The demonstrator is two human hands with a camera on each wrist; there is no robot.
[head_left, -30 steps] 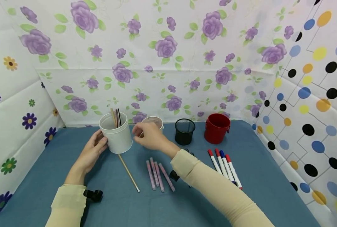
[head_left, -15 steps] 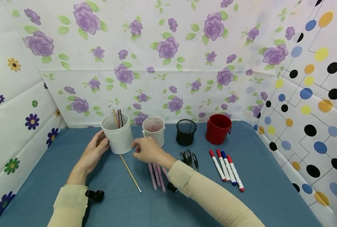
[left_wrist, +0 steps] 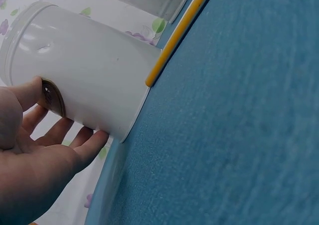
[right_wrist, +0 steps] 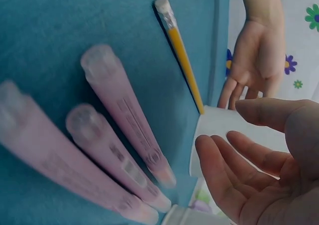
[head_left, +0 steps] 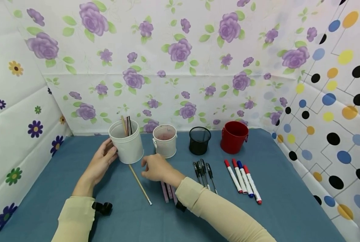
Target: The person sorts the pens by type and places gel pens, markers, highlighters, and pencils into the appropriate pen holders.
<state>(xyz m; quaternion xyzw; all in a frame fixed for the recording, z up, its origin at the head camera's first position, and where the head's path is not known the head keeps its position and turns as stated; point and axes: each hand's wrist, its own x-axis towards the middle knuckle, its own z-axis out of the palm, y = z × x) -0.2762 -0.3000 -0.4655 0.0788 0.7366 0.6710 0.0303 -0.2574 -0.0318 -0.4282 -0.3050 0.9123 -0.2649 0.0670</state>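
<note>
Left hand point(head_left: 97, 164): relaxed, its thumb and fingers resting against the side of the large white bucket point(head_left: 128, 148)
Large white bucket: upright on the blue-covered desk point(head_left: 122, 222), just right of the left hand, thin sticks point(head_left: 130, 127) leaning inside
Yellow pencil point(head_left: 140, 185): flat between the two hands (eraser end toward the person), its other end near the bucket's foot
Right hand point(head_left: 158, 168): holding nothing, thumb and fingers apart, loosely bent
Pink pens point(right_wrist: 127, 108): partly hidden under the right hand in the head view
Small white bucket point(head_left: 165, 146): just beyond the right hand
Black pens point(head_left: 205, 173): right of the right hand, markers point(head_left: 232, 177) farther right
Black mesh cup point(head_left: 199, 144), red bucket point(head_left: 232, 139): beyond those pens
</note>
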